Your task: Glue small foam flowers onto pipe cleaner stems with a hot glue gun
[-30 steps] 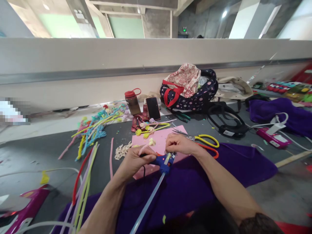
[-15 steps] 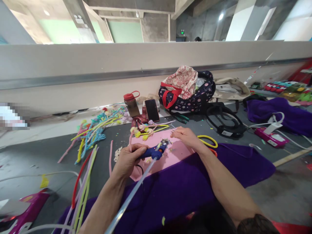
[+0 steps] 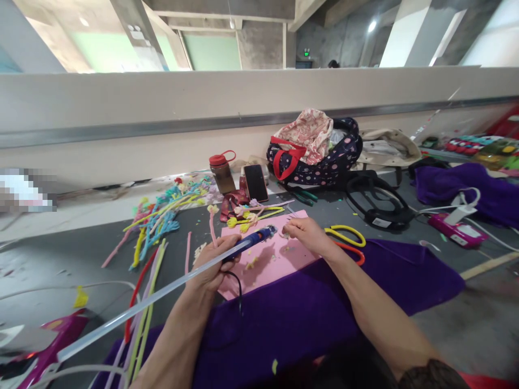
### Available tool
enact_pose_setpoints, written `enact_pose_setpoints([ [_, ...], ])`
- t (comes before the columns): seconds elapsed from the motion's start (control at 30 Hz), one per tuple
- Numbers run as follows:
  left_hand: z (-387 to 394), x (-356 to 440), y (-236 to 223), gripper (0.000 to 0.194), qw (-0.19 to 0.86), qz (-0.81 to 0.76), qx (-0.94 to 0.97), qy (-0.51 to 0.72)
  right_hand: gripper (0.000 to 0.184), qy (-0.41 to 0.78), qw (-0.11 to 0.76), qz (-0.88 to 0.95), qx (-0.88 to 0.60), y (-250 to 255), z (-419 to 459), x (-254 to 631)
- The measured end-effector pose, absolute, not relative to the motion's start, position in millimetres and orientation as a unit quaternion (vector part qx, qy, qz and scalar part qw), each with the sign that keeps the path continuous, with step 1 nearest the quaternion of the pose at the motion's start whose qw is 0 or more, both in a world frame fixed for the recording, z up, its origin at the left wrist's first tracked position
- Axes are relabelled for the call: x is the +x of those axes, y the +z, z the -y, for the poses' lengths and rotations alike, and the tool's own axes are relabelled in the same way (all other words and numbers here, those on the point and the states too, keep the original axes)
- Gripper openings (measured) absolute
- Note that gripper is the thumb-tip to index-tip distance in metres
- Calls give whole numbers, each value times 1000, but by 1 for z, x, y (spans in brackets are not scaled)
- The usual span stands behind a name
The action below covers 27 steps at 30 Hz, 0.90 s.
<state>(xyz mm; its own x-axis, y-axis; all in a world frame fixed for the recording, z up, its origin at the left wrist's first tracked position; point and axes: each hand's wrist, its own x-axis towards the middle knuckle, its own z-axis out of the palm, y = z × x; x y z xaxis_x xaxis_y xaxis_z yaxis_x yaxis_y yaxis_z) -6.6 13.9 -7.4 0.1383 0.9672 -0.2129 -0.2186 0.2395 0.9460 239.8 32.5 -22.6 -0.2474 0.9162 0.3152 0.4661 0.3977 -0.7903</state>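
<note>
My left hand [image 3: 208, 267] is closed around a blue hot glue gun [image 3: 252, 239], its tip pointing right. A long clear glue stick [image 3: 162, 294] runs out of the gun's back, toward the lower left. A pink fuzzy stem with a pale flower end [image 3: 213, 216] rises beside the fingers of that hand; whether they grip it is unclear. Just right of the gun's tip, my right hand [image 3: 306, 233] has its fingers pinched together on something too small to name. Under both lies a pink sheet [image 3: 259, 273] with small scraps on it.
Scissors with yellow and red handles [image 3: 347, 235] lie by my right forearm on purple cloth [image 3: 292, 319]. Colourful fuzzy stems [image 3: 156, 227] are piled at left. Behind stand a bottle [image 3: 222, 175], a phone [image 3: 256, 182] and a dotted bag [image 3: 320, 170]. Magenta power strips sit at both sides.
The glue gun has turned in my left hand, so its glue stick has swung to the left. My right hand's fingers have curled in near the gun's tip.
</note>
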Motion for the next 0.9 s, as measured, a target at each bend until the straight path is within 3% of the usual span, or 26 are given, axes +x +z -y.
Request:
enact_pose_setpoints([
  [0.1, -14, -5, -6, 22, 636, -467, 395, 469, 17, 294, 395, 748, -445, -27, -34, 240],
  [0.3, -13, -5, -7, 22, 646, -466, 389, 463, 21, 284, 438, 728, -444, -29, -29, 233],
  [0.43, -14, -4, -10, 16, 651, -477, 376, 455, 22, 217, 455, 758, -414, -24, -24, 226],
  [0.6, -13, -2, -9, 16, 666, -480, 360, 444, 10, 86, 425, 792, -430, -22, -22, 224],
  [0.9, -10, 9, -8, 16, 690, -434, 313, 488, 9, 56, 402, 784, -469, -23, -15, 215],
])
